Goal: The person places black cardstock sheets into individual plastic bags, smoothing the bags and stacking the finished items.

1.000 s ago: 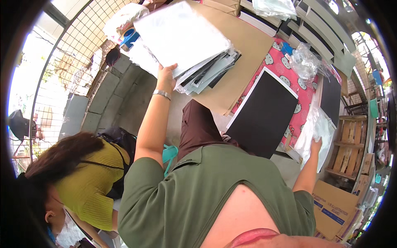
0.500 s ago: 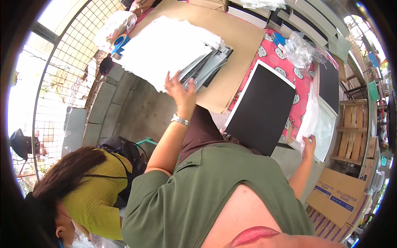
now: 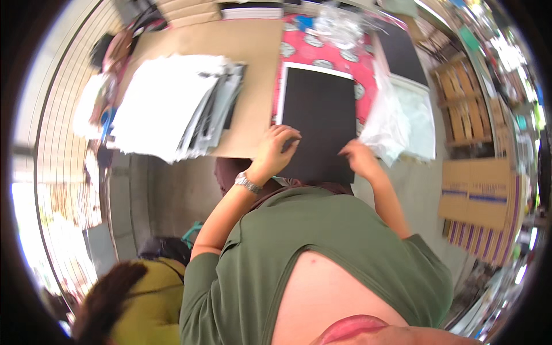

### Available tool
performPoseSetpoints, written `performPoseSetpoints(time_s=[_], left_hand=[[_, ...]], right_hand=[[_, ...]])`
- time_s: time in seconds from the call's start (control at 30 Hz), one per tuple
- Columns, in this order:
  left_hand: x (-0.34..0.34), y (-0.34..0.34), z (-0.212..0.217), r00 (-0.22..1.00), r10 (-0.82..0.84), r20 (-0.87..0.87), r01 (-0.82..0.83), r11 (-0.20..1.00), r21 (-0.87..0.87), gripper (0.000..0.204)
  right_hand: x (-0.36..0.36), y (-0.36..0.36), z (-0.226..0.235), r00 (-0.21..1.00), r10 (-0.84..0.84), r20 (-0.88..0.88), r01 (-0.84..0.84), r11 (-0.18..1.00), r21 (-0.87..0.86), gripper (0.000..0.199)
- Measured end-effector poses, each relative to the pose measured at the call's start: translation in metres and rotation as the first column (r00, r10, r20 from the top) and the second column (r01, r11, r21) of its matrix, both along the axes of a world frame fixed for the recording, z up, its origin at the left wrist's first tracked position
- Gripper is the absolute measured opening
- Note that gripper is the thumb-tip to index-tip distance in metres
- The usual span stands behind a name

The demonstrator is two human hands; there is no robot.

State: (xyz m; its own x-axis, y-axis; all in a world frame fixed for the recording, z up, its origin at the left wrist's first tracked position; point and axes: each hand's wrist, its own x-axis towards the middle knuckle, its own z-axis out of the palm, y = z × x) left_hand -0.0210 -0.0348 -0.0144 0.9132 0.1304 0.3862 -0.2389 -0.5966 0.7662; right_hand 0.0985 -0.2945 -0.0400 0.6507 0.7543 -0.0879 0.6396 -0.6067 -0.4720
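A black rectangular board [image 3: 319,109] with a white rim lies on a red patterned cloth [image 3: 322,49]. My left hand [image 3: 277,148], a metal watch on its wrist, has its fingers curled over the board's near left edge. My right hand [image 3: 359,158] is blurred and touches the board's near right corner with its fingers spread. Just to the right of that hand lie clear plastic bags [image 3: 397,118].
A fanned stack of white and grey sheets [image 3: 169,106] lies at the left on a brown cardboard sheet [image 3: 256,52]. More plastic wrap [image 3: 339,23] sits at the far edge. Wooden frames [image 3: 460,109] and cardboard boxes [image 3: 477,190] stand right. A person in yellow [image 3: 144,299] crouches lower left.
My left hand left the stack of sheets and came right onto the black board. My right hand moved in from the plastic bags to the board's near corner.
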Motion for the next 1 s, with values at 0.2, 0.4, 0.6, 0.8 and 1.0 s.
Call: performPoseSetpoints(time_s=[0.2,0.4,0.6,0.8,1.0], left_hand=[[-0.007,0.002,-0.012,0.985,0.075,-0.152,-0.084,0.995,-0.056,0.011],[-0.003,-0.004,-0.004,0.974,0.058,-0.219,-0.083,0.991,-0.108,0.011],[-0.01,-0.001,-0.015,0.962,0.085,-0.258,-0.144,0.965,-0.217,0.011],[-0.002,-0.008,0.004,0.965,-0.006,-0.262,-0.047,0.98,-0.193,0.01],[-0.009,0.0,-0.017,0.933,0.003,-0.361,-0.116,0.949,-0.292,0.01]], right_hand=[[0.088,-0.067,0.012,0.748,-0.649,-0.141,0.635,0.637,0.436,0.018],[0.157,-0.143,-0.062,0.38,-0.902,0.205,0.902,0.411,0.135,0.031],[0.056,-0.016,-0.003,0.674,-0.377,0.635,0.412,0.906,0.1,0.01],[0.097,-0.103,-0.023,0.383,-0.922,0.053,0.823,0.367,0.433,0.01],[0.098,-0.122,-0.008,0.586,-0.81,0.036,0.704,0.53,0.472,0.022]])
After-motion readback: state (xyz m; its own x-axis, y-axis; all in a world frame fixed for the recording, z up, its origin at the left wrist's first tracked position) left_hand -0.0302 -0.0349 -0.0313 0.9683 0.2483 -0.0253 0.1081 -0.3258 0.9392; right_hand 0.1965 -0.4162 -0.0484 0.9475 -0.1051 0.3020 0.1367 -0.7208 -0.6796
